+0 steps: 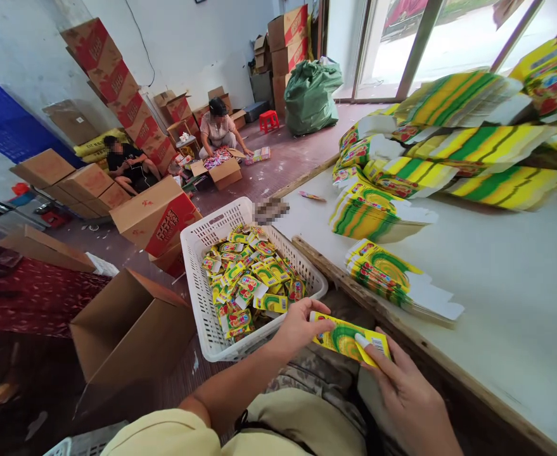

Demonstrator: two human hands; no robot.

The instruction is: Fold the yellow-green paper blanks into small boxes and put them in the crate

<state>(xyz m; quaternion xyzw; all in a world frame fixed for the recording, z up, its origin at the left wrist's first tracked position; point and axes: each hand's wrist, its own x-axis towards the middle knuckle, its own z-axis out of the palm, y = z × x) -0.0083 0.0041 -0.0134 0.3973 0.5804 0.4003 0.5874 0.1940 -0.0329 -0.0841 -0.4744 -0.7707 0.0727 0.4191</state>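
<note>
A flat yellow-and-green printed carton [345,339] is held between my two hands above my lap. My left hand [301,326] pinches its left end between thumb and fingers. At the other end, my right hand [404,386] grips the carton near its barcode, a white covering on one digit. Just beyond my left hand stands a white plastic basket [216,335], heaped with small yellow packets [252,272]. To the right, a fanned stack of flat cartons [387,275] lies on the white table [506,304]. Whether anything is inside the held carton cannot be seen.
More carton stacks [487,145] pile up at the table's far right. A wooden edge [402,335] borders the table. An open cardboard box [130,329] stands left of the basket. Two people [218,126] sit on the floor farther back, among boxes and a green sack [311,98].
</note>
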